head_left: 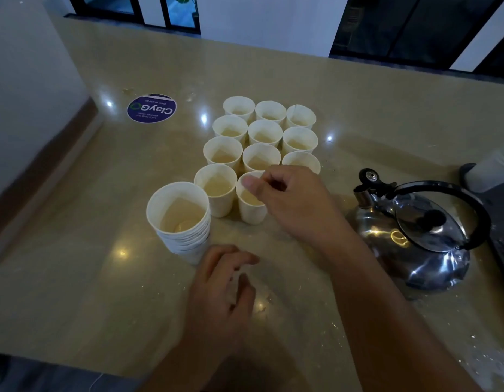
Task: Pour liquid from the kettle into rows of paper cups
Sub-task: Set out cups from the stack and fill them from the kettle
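Note:
White paper cups stand in three columns on the beige counter. Their insides look pale beige, and I cannot tell whether they hold liquid. My right hand is over the nearest cup of the middle column. Its thumb lies across the cup's mouth, its fingers are curled at the right rim, and it pinches the cup. A stack of nested cups stands at the front left. My left hand hovers just right of the stack's base, loosely curled and holding nothing. The shiny steel kettle, black-handled, sits to the right, spout toward the cups.
A round purple sticker lies on the counter to the far left of the cups. A white cylinder on a dark base stands behind the kettle at the right edge. The counter's front edge runs along the bottom left.

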A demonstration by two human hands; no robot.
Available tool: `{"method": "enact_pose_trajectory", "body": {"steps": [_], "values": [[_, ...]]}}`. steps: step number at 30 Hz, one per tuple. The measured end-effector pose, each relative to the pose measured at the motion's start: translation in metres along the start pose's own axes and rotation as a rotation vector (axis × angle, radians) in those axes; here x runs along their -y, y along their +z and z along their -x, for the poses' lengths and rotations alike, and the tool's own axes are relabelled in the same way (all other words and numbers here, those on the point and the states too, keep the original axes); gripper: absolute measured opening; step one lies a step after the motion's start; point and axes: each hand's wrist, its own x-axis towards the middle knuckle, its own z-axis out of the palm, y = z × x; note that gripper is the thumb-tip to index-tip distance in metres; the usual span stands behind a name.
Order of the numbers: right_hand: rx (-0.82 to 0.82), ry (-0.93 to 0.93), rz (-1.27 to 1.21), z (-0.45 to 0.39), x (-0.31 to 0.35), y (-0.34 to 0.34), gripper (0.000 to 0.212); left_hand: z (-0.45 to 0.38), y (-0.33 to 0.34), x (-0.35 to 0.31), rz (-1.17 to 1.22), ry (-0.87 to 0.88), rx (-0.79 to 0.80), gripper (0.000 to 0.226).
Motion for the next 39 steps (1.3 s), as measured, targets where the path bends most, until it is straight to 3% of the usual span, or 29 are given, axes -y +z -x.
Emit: {"method": "enact_pose_trajectory", "body": {"steps": [3, 7, 9, 12, 15, 20, 24, 35, 39], "values": [[0.088, -0.065, 0.021, 0.005, 0.017, 0.014, 0.036, 0.012, -0.018, 0.008, -0.063, 0.239, -0.264, 0.02], [0.152, -0.066, 0.072, 0.011, 0.024, 0.028, 0.025, -0.001, -0.027, 0.024, 0.015, 0.208, -0.526, 0.046], [0.133, -0.056, 0.043, 0.013, 0.026, 0.028, 0.017, -0.01, -0.029, 0.034, -0.029, 0.106, -0.466, 0.063], [0.133, -0.028, 0.082, 0.016, 0.029, 0.02, 0.01, -0.023, -0.033, 0.034, 0.007, -0.101, -0.225, 0.095], [0.129, 0.014, 0.156, 0.017, 0.028, 0.008, 0.01, -0.033, -0.03, 0.031, 0.054, -0.103, -0.075, 0.113], [0.124, 0.084, 0.228, 0.015, 0.017, -0.006, 0.015, -0.035, -0.021, 0.038, -0.027, -0.078, 0.018, 0.09], [0.146, 0.074, 0.254, 0.016, 0.012, -0.012, 0.017, -0.035, -0.019, 0.039, -0.028, -0.008, 0.037, 0.088], [0.174, 0.029, 0.225, 0.017, 0.018, -0.021, 0.016, -0.037, -0.02, 0.03, -0.025, -0.087, 0.061, 0.087], [0.086, 0.005, 0.078, 0.021, 0.028, -0.039, 0.014, -0.04, -0.018, 0.032, 0.01, -0.115, 0.068, 0.086]]}}
